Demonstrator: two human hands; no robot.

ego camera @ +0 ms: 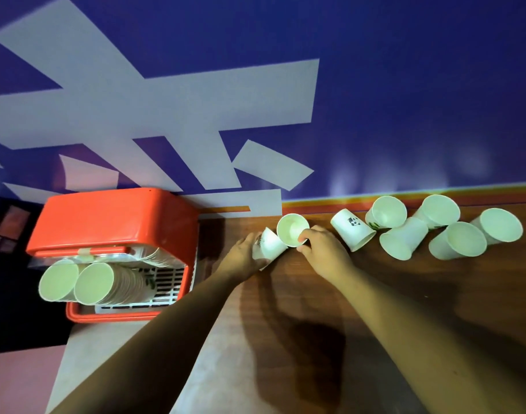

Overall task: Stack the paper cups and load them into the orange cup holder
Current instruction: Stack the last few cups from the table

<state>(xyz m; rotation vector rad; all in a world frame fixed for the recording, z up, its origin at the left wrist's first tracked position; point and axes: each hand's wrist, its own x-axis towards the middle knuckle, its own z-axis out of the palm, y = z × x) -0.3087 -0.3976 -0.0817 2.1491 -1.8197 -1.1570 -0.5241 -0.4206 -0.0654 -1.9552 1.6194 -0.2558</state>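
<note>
A person's left hand [245, 255] curls round a white paper cup [270, 245] lying tilted on the wooden counter [405, 294], its fingers wrapped about the cup's side, while the right hand [321, 249] pinches the rim of a second cup [292, 230], thumb and fingertips closed on its near edge. The two cups touch, the second with its open mouth turned up toward the camera. A small dark mark on the first cup is too small to read.

To the right, a panda cup [353, 230] lies on its side, printed with a black-and-white panda figure, the only clear marking in view. Five loose cups [457, 240] lie beyond it in a huddle near the counter's far edge, several touching. One or two show green smudges of print that cannot be made out.

At left, off the counter's end, stands the orange cup holder [115, 216], its lid up top and a white slotted rack [166, 282] inside. Two stacks of nested cups [94, 283] lie in it side by side, mouths toward the camera and jutting past its front, with more nested rims behind them.

Behind rises a deep blue wall [405, 85] painted with large pale angular shapes that spell no legible word
</note>
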